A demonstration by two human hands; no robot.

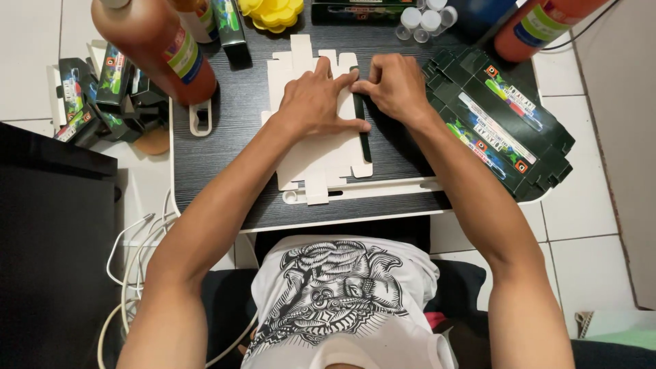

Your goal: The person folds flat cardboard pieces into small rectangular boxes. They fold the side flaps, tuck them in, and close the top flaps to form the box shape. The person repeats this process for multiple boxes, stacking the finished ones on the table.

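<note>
The left hand (316, 102) is lying flat on a pale cardboard box sheet (318, 154) that is not folded up yet. Its fingers are spread out and pressing down on the sheet, not wrapped around anything. The sheet is lying under this hand, blank side up, and it is reaching out toward the person's body on the small dark table (225, 164).

The right hand (396, 85) is sitting just beside the left hand, and their fingertips are almost touching. Its fingers are bent and pinching the top of a thin dark flap (362, 133) on the sheet's edge. The flap is running down from this hand toward the person.

Just past the right hand, on its outer side, a stack of flat dark green boxes (502, 126) with bright pictures is lying on the table corner. Above the right hand, some small clear cups (425, 20) are standing. Farther out, an orange bottle (540, 24) is lying.

Above the left hand, a yellow flower-shaped dish (272, 12) is sitting. On the outer side of the left hand, a big orange-brown bottle (157, 48) is lying, and past it some folded-up little green boxes (102, 96) are piling up. Below both hands, a long white strip (383, 188) is lying across the table.
</note>
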